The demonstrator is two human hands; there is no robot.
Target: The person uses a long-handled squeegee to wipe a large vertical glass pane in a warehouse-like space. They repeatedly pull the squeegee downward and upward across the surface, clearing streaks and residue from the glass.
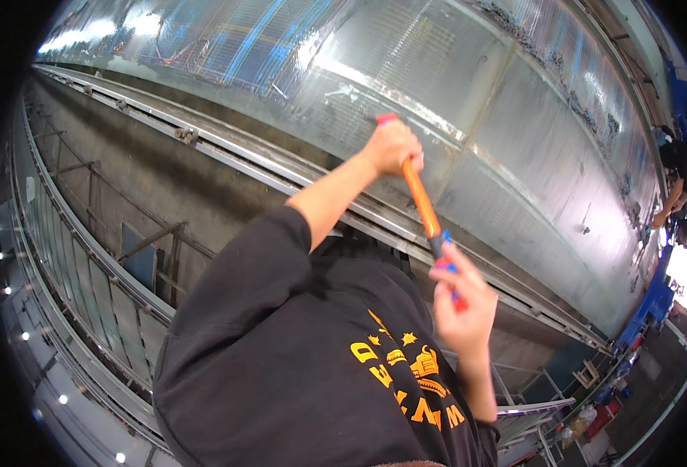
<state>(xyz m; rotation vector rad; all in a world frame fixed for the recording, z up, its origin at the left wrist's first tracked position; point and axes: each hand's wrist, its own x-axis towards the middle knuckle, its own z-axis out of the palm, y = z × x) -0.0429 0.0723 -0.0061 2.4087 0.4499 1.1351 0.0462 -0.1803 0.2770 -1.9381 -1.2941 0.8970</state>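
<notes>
fingers of left hand (pixel 394 146) and right hand (pixel 466 296) grip orange-handled tool (pixel 420 198)

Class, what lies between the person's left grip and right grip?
In the head view, an orange shaft runs from the left grip toward the right grip, ending in a dark section beside a blue bit.

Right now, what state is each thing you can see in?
Orange tool: slanted, held in both hands.
Left hand: closed around the tool near its upper end.
Right hand: fingers curled at the tool's red-and-blue lower end, slightly blurred.
Large sheet: glossy, blue-streaked toward upper left.
Co-worker's arm: extended toward the sheet.
Lights: lit.
</notes>
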